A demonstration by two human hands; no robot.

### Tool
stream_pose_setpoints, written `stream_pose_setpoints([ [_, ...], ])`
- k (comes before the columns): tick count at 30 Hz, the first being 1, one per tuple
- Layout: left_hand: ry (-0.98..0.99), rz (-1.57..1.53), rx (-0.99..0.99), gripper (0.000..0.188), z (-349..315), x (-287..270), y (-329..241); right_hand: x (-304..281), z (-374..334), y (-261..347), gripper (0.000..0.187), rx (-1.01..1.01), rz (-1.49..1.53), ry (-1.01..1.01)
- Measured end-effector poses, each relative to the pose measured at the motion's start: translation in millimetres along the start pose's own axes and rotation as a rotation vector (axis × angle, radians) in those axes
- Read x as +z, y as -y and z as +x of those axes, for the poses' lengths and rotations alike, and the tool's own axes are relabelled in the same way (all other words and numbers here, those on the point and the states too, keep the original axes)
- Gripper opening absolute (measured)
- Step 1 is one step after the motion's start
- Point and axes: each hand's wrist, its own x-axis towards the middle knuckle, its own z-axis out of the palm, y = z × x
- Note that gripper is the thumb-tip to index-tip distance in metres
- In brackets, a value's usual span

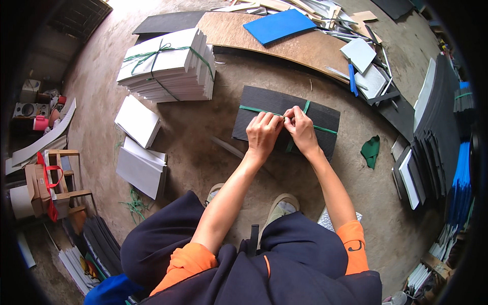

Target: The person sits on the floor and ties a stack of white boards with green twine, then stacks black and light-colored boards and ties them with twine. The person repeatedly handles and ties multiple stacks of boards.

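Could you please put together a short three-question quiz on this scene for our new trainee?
1. Multiple choice: what do the left hand and right hand work at?
A) the red strap
B) the string on the black bundle
C) the green scrap
2. True or false: the blue sheet lies on top of the brown board.
3. Fill the gap: the bow on the tall white stack is ____ in colour.

Key: 1. B; 2. True; 3. green.
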Motion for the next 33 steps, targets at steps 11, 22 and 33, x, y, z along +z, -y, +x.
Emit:
stream_pose_setpoints([
  [11, 0.238, -0.383, -0.174, 0.012, 20, -5, 17, -7, 1, 3, 0.011, -0.109, -0.138, -0.017],
  [22, 0.488, -0.546, -0.483, 0.025, 26, 12, 24, 0, -5, 9, 0.006, 0.081, 0.056, -0.161],
  [33, 0.34, -0.434, -0.386, 0.015, 22, 13, 14, 7, -9, 9, 0.009, 0.223, 0.157, -0.28],
])
